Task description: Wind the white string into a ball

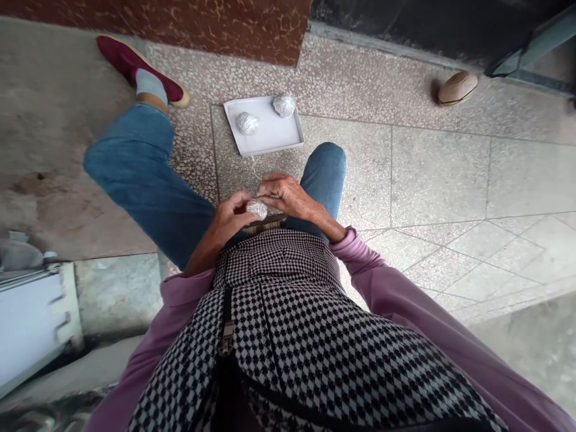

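- Terrazzo floor [427,168] lies under the grip and stretches away on every side.
- Jeans [144,174]: one leg stretches out left of the grip, and the other knee rises just beyond the hands.
- Checked vest [279,336] sits on the near side of the grip.
- White tray [274,135] rests on the floor just beyond the grip. It holds two silvery bundles, one [247,123] on the left and one [284,105] at the far right corner, lying apart.
- Right hand [288,195] curls over the ball from the right, pinching it.
- Left hand [229,219] closes on the ball from the left.
- Silvery ball [257,209] sits pinched between both hands, above the lap.
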`<state>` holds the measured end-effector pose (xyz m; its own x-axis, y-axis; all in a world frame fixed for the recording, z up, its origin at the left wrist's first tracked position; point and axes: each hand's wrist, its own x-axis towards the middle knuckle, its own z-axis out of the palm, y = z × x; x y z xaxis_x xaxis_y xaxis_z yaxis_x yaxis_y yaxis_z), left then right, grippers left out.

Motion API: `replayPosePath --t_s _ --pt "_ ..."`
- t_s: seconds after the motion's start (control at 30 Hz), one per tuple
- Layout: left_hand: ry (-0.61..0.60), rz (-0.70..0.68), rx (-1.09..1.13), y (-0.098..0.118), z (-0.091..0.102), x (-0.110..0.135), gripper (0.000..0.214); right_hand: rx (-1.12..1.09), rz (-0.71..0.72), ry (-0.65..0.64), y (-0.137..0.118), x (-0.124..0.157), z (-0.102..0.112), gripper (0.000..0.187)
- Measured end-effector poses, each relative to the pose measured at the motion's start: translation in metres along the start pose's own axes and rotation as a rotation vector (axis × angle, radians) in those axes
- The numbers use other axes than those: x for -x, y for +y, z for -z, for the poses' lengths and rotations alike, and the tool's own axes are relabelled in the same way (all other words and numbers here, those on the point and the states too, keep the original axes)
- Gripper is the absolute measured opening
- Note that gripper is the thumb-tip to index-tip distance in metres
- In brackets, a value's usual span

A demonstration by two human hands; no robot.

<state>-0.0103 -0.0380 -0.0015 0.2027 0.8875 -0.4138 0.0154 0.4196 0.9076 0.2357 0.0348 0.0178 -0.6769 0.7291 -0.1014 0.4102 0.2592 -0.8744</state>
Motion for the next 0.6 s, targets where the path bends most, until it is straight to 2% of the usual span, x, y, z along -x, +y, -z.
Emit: replayPosePath --t_s 0.1,0.23,0.3,0.4,0.47,0.6 --pt "-0.09 0.018 0.171 0.002 0.001 0.004 0.035 -0.329 -0.171 0.043 0.003 -0.008 0.001 0.042" --pt "0.028 0.018 0.378 0.001 0.004 0.004 0.045 -0.537 -0.366 0.115 0.007 -0.012 -0.02 0.044" --pt "0.105 0.003 0.417 0.0 0.006 0.001 0.047 -0.508 -0.36 0.127 0.006 -0.009 -0.035 0.042" --pt "0.211 -0.032 0.425 -0.004 0.008 -0.004 0.049 -0.357 -0.268 0.11 -0.001 0.001 -0.051 0.038" --pt "0.283 -0.072 0.381 -0.009 0.009 -0.007 0.05 -0.265 -0.231 0.08 -0.007 0.007 -0.055 0.041" --pt "0.381 -0.112 0.119 -0.02 0.01 -0.011 0.052 -0.117 -0.194 -0.003 -0.014 0.016 -0.051 0.04"
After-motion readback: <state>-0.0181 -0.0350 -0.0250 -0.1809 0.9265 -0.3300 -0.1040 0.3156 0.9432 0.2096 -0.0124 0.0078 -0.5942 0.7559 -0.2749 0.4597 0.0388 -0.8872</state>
